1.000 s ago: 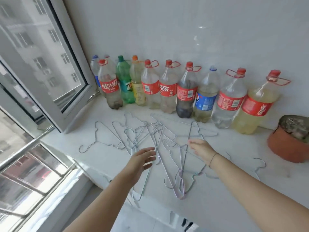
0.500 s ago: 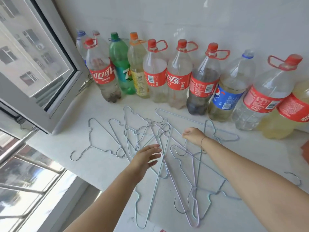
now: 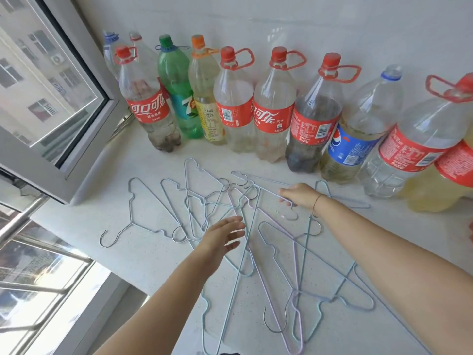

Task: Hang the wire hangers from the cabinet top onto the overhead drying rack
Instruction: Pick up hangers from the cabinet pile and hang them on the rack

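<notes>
Forearms (image 3: pixel 174 298) are bare, and a thin dark bracelet (image 3: pixel 316 204) circles the wrist of the right hand (image 3: pixel 298 197).

Your wire hangers (image 3: pixel 252 219) are pale blue, a few lilac; the cabinet top (image 3: pixel 143 265) is white, finely speckled. You see red-labelled cola bottles (image 3: pixel 151 111), one green bottle (image 3: pixel 176 80), one blue-labelled Pepsi bottle (image 3: pixel 350 147).

The leftmost red-capped bottle (image 3: pixel 149 108) wore a red label reading 可口可乐 in white. The green bottle (image 3: pixel 179 98) beside it showed a large 7. Further along, a clear bottle (image 3: pixel 272 116) read 可乐 and 汽水 on red. The dark-bottomed bottle (image 3: pixel 313 129) carried small Coca-Cola script, and the blue-labelled bottle (image 3: pixel 345 147) bore the Pepsi globe. The finer print was too small to read.
</notes>
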### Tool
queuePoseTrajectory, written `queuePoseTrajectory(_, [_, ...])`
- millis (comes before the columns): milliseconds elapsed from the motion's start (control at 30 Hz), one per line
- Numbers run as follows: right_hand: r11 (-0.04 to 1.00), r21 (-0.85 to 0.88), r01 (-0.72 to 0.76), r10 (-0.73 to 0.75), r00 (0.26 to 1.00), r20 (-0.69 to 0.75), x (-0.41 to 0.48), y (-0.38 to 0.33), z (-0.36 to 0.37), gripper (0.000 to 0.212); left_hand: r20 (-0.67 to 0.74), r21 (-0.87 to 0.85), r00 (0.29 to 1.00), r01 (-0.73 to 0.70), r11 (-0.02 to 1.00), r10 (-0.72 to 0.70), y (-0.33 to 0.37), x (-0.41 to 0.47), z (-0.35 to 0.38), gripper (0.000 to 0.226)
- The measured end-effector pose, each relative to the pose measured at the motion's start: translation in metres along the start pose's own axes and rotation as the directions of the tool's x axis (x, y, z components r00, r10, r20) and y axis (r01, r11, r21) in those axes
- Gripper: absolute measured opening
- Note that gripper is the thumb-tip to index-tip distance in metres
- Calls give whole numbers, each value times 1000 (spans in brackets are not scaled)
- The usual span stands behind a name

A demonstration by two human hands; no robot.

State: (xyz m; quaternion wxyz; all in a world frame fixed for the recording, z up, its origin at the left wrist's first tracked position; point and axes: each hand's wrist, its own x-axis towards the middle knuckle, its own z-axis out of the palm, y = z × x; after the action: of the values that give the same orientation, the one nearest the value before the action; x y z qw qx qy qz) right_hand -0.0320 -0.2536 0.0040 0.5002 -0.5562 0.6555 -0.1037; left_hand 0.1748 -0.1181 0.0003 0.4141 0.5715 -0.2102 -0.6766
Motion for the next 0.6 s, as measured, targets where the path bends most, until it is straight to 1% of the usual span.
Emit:
queuePoseTrajectory(100, [998, 54, -11, 11, 1000, 12, -21, -24, -22, 38, 32, -19, 999, -26, 999, 26, 6, 1, 8, 23])
queuePoseTrajectory(200, [980, 189, -58, 37, 993, 109, -46, -40, -30, 43, 96, -38, 994, -42, 998, 45, 14, -3, 27, 26])
queuePoseTrajectory(333, [904, 404, -141, 42, 969, 244, -82, -48, -26, 41, 194, -44, 980, -40, 998, 47, 21, -11, 58, 23])
queuePoseTrajectory(400, [855, 494, -160, 17, 959, 282, -99, -47, -21, 41, 252, -43, 966, -42, 998, 52, 24, -18, 69, 24])
queuePoseTrajectory(500, [807, 574, -136, -24, 965, 262, -119, -38, -14, 36, 328, -64, 943, -43, 997, 61, 27, -24, 79, 26])
queuePoseTrajectory(600, [834, 549, -56, -56, 981, 185, -134, -24, -12, 37, 359, -76, 933, -4, 997, 31, 25, -26, 82, 29])
